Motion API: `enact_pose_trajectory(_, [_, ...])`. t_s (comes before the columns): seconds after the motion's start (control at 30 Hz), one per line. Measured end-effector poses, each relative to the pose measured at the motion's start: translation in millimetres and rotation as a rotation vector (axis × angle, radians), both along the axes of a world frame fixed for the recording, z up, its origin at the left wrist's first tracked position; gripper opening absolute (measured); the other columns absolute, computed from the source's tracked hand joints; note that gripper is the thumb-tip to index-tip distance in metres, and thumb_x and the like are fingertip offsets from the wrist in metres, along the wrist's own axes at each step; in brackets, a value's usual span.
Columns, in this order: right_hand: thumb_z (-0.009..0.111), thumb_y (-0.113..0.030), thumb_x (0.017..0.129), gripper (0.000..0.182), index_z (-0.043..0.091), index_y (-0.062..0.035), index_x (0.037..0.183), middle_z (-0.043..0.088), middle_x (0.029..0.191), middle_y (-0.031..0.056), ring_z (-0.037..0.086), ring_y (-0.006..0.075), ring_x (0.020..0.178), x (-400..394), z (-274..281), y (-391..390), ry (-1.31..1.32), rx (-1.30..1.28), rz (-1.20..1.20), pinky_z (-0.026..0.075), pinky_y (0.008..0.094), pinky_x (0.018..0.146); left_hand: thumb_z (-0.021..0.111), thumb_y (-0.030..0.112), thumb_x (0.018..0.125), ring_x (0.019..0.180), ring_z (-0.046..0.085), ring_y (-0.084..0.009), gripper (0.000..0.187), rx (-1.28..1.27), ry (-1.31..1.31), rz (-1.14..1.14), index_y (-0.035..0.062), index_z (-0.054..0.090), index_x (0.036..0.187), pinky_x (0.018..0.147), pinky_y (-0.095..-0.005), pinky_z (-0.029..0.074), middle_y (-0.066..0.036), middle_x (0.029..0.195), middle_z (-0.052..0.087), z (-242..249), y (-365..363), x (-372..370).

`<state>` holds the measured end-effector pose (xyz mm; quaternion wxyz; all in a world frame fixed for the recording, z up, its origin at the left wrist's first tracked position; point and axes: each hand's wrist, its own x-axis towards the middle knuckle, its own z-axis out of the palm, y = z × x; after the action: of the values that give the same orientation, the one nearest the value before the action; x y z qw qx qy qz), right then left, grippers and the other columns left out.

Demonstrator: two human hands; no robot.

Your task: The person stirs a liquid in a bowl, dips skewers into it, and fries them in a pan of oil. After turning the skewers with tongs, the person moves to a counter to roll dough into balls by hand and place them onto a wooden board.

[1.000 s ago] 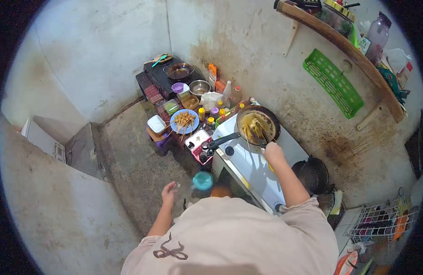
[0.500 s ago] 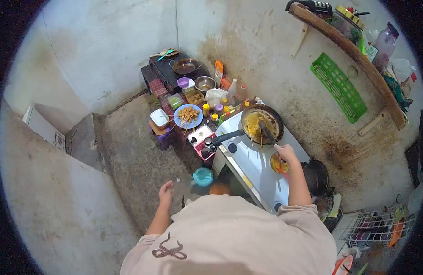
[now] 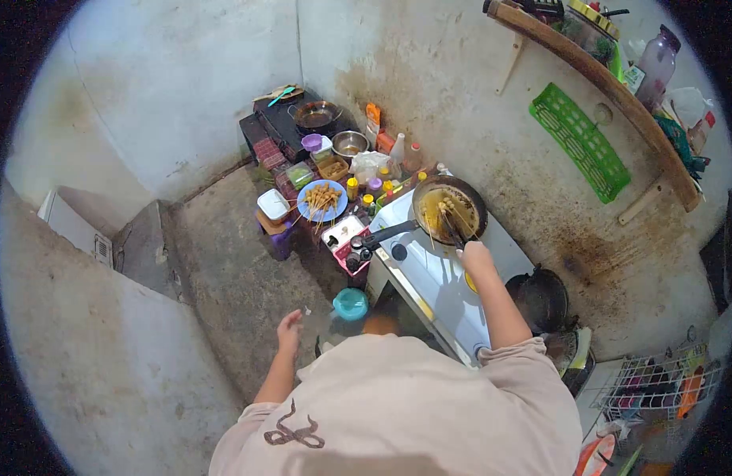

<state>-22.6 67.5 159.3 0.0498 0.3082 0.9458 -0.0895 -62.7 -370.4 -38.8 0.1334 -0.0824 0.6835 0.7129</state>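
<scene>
A dark frying pan [image 3: 470, 200] with yellow oil and several thin sticks in it stands on the white stove [image 3: 441, 297]. My right hand [image 3: 475, 257] is closed around the handle of a dark utensil [image 3: 453, 235], whose far end is in the pan among pale food pieces. Over the floor at the left, my left hand [image 3: 289, 328] hangs with its fingers apart, holding nothing. Left of the pan, a blue plate [image 3: 331, 213] bears skewered brown food [image 3: 321, 198].
A pink box [image 3: 342, 255] sits at the stove's left corner, with a turquoise bowl [image 3: 351, 305] below it. Bottles, containers and a metal bowl [image 3: 351, 143] crowd the back. A black pan [image 3: 540, 300] is at the stove's right; a wooden shelf [image 3: 596, 87] hangs above.
My right hand has moved left and up, bringing the utensil further into the pan. Its forearm now covers most of the yellow item on the stove. My left hand has barely moved.
</scene>
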Motion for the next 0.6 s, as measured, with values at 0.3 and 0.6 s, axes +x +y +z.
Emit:
enact_pose_trajectory(0.3, [0.049, -0.035, 0.075, 0.039, 0.053, 0.0009, 0.059, 0.044, 0.046, 0.0051, 0.038, 0.0132, 0.031, 15, -8, 25, 0.294, -0.885, -0.524, 0.029, 0.0251, 0.030, 0.034, -0.013, 0.061, 0.092, 0.048, -0.0160, 0.043, -0.012, -0.011, 0.022, 0.0015, 0.050, 0.099, 0.068, -0.0238, 0.042, -0.007, 0.100, 0.051, -2, -11, 7])
enact_pose_trajectory(0.6, [0.050, -0.032, 0.074, 0.039, 0.055, 0.0056, 0.067, 0.056, 0.069, 0.0208, 0.057, 0.0287, 0.065, 21, -4, 27, 0.211, 0.060, -0.104, 0.044, 0.0375, 0.056, 0.034, -0.012, 0.062, 0.092, 0.049, -0.0170, 0.042, -0.017, 0.012, 0.025, 0.0008, 0.049, 0.099, 0.068, -0.0250, 0.042, -0.007, 0.102, 0.051, -19, -16, 5])
